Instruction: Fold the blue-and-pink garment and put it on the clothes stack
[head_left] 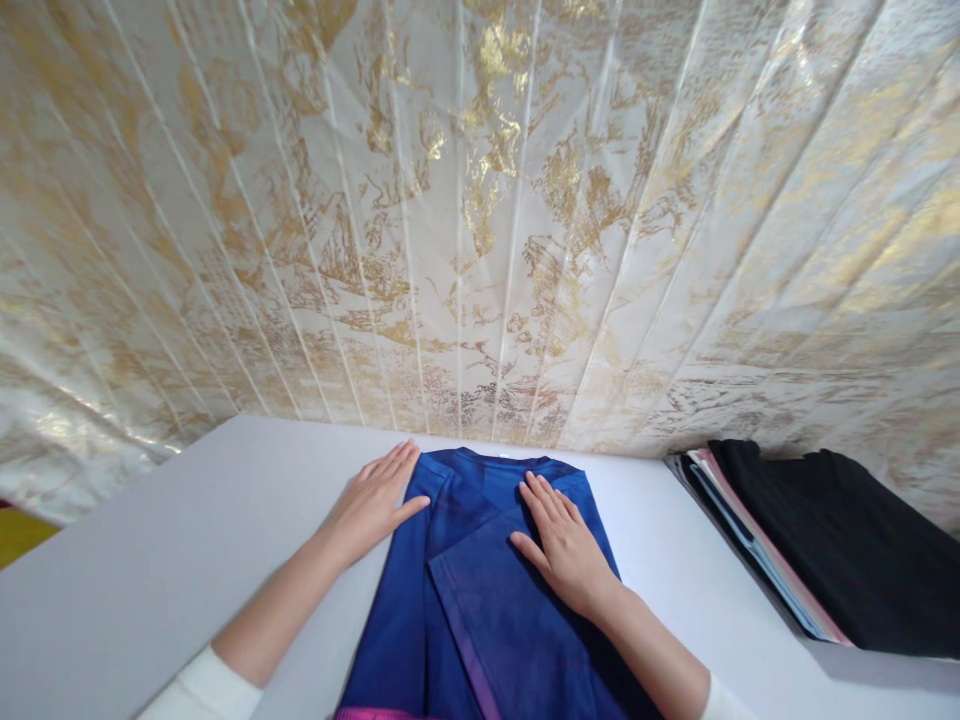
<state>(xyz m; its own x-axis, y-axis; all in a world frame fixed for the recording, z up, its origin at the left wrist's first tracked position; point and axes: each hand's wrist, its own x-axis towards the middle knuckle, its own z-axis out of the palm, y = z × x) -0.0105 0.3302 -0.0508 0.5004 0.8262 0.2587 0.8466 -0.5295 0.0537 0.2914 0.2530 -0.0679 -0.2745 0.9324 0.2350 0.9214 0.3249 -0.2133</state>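
Note:
A dark blue shirt [480, 530] lies on the white table, its neckline toward the far edge and one sleeve folded across its body. A bit of pink shows at its near end, cut off by the frame. My left hand [379, 500] rests at the shirt's left shoulder edge, fingers stretched out, thumb on the cloth. On the upper right of the shirt my right hand [562, 545] lies flat with its fingers spread. Neither hand grips anything.
A stack of folded clothes [847, 550], black on top with pink, light blue and dark layers below, sits at the right of the white table [150, 560]. Behind rises a shiny white and gold patterned covering [465, 220]. Something yellow [22, 535] shows at the far left.

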